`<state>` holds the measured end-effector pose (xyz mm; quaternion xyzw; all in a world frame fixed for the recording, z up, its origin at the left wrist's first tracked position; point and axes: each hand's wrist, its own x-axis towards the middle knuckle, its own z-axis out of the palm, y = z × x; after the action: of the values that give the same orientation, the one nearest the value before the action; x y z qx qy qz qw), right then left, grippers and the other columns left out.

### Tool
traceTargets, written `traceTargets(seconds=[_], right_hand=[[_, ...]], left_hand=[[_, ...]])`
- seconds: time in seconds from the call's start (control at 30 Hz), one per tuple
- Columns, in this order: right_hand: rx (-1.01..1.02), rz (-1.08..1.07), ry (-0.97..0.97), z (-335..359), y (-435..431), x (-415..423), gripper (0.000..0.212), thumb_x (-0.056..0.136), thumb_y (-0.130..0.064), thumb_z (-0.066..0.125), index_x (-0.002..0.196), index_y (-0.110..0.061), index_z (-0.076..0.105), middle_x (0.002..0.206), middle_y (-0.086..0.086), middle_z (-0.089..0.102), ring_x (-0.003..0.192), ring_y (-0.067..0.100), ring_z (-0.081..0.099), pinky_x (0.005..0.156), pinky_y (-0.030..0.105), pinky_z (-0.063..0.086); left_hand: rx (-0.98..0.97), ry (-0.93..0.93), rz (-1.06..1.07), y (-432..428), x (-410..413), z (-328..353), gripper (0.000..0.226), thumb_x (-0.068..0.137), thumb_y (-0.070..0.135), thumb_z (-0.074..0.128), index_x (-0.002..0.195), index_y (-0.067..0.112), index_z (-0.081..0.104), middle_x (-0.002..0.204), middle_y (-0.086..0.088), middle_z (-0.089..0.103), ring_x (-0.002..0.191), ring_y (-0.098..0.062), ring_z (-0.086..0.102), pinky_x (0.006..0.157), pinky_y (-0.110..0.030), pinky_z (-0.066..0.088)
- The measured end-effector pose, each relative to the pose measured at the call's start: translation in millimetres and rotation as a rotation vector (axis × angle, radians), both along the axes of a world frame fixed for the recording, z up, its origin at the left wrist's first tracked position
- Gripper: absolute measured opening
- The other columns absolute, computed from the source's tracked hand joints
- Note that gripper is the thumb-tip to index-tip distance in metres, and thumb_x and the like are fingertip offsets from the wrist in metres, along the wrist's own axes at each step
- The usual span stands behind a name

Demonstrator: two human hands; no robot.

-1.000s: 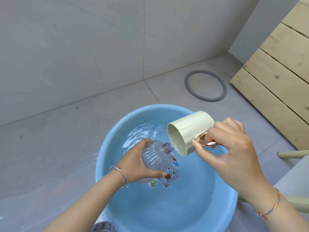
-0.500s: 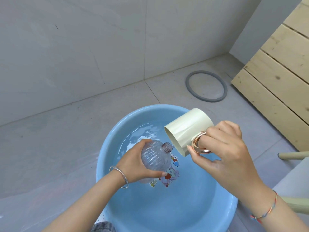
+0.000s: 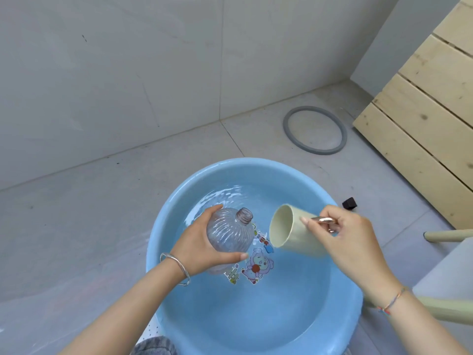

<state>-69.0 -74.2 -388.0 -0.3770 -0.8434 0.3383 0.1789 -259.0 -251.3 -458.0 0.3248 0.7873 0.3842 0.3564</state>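
Bottle: clear ribbed plastic, uncapped, tilted, neck to 1 o'clock. Cup: cream w/ gold handle, on side, mouth to 9 o'clock, at bottle's 3 o'clock.

The left wrist wears a thin silver bangle, the right a multicoloured woven cord.

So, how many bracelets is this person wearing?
2. A silver bangle is on the left wrist; a thin multicoloured string bracelet is on the right wrist. More could be hidden further up the arms.
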Motion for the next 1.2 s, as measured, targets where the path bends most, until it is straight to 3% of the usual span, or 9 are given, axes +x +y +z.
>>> traceTargets(seconds=[0.2, 0.33, 0.5, 0.7, 0.9, 1.0, 1.07, 1.2], right_hand=[[0.014, 0.052, -0.211, -29.1, -0.6, 8.4, 0.045, 0.086, -0.033, 0.068, 0.058, -0.016, 0.036, 0.051, -0.004, 0.033, 0.053, 0.012, 0.028, 0.051, 0.027, 0.021], [0.0, 0.064, -0.257, -33.5, 1.0, 7.7, 0.046, 0.087, -0.034, 0.066, 0.058, -0.016, 0.035, 0.05, -0.005, 0.031, 0.052, 0.014, 0.028, 0.048, 0.025, 0.02], [-0.025, 0.075, -0.287, -39.4, -0.4, 8.0, 0.048, 0.088, -0.036, 0.063, 0.057, -0.017, 0.032, 0.051, -0.005, 0.029, 0.053, 0.015, 0.026, 0.048, 0.025, 0.02], [-0.085, 0.046, -0.266, -47.6, -1.1, 10.3, 0.048, 0.087, -0.033, 0.065, 0.057, -0.016, 0.032, 0.05, -0.007, 0.027, 0.052, 0.012, 0.023, 0.047, 0.023, 0.019], [-0.275, -0.058, -0.094, -49.8, 0.7, 15.4, 0.046, 0.085, -0.024, 0.07, 0.056, -0.007, 0.039, 0.049, -0.008, 0.029, 0.048, 0.007, 0.024, 0.047, 0.02, 0.018], [-0.395, -0.149, 0.033, -46.3, 2.3, 18.4, 0.043, 0.083, -0.021, 0.072, 0.064, 0.008, 0.047, 0.061, 0.025, 0.049, 0.057, 0.013, 0.036, 0.052, 0.026, 0.024], [-0.44, -0.196, 0.102, -42.6, 2.2, 20.0, 0.042, 0.083, -0.02, 0.072, 0.066, 0.01, 0.048, 0.073, 0.032, 0.055, 0.064, 0.014, 0.042, 0.055, 0.027, 0.027], [-0.501, -0.251, 0.224, -30.3, 2.7, 17.2, 0.044, 0.081, -0.019, 0.074, 0.058, 0.0, 0.042, 0.066, 0.013, 0.054, 0.071, 0.015, 0.05, 0.061, 0.028, 0.032]], left_hand=[[-0.017, 0.009, 0.012, -0.2, -0.4, -1.6, 0.103, 0.033, 0.072, 0.078, 0.124, 0.038, 0.044, 0.118, 0.025, 0.056, 0.112, 0.001, 0.054, 0.098, -0.021, 0.041], [-0.002, 0.014, 0.02, -0.6, -1.4, -4.1, 0.104, 0.033, 0.073, 0.079, 0.125, 0.036, 0.046, 0.12, 0.021, 0.058, 0.112, -0.002, 0.055, 0.102, -0.029, 0.043], [0.013, -0.001, 0.037, -1.2, -1.3, -1.6, 0.101, 0.033, 0.071, 0.079, 0.122, 0.038, 0.044, 0.118, 0.024, 0.057, 0.111, 0.003, 0.054, 0.097, -0.019, 0.04], [0.007, -0.004, 0.037, -1.1, -0.6, -3.7, 0.105, 0.032, 0.073, 0.079, 0.125, 0.035, 0.046, 0.119, 0.02, 0.058, 0.11, -0.001, 0.057, 0.1, -0.026, 0.043], [0.025, -0.016, 0.048, -0.8, 0.0, -1.6, 0.098, 0.034, 0.07, 0.081, 0.121, 0.037, 0.048, 0.114, 0.022, 0.061, 0.106, 0.001, 0.059, 0.098, -0.028, 0.047], [0.037, -0.027, 0.049, -0.6, -0.7, -0.2, 0.095, 0.035, 0.069, 0.082, 0.119, 0.04, 0.048, 0.113, 0.024, 0.062, 0.104, 0.006, 0.059, 0.097, -0.025, 0.046], [0.035, -0.012, 0.04, -0.5, 0.1, 2.5, 0.094, 0.034, 0.071, 0.08, 0.117, 0.047, 0.045, 0.113, 0.029, 0.058, 0.105, 0.011, 0.055, 0.095, -0.015, 0.043], [0.052, 0.001, 0.039, -0.1, 2.8, 7.9, 0.084, 0.035, 0.07, 0.079, 0.108, 0.057, 0.041, 0.109, 0.037, 0.055, 0.104, 0.019, 0.051, 0.085, -0.002, 0.035]])
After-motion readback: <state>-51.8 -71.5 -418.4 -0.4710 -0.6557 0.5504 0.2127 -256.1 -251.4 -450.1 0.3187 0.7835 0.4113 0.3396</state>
